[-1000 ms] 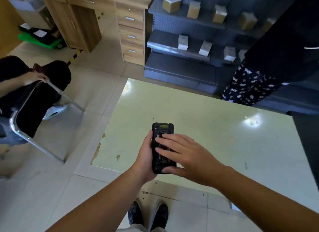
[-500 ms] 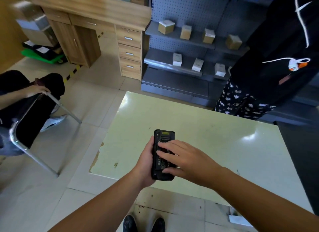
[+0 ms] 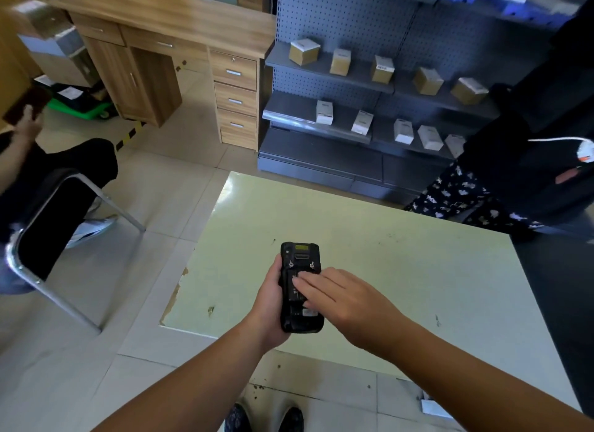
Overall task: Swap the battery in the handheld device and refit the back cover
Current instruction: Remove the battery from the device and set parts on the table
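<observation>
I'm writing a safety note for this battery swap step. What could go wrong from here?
The handheld device is held in the air by the left hand alone, near the table edge; if that grip slips, it may fall to the tiled floor. The right hand fingers press flat on the open back, so pushing unevenly could seat the part crooked. A person stands close and could bump the table.
</observation>
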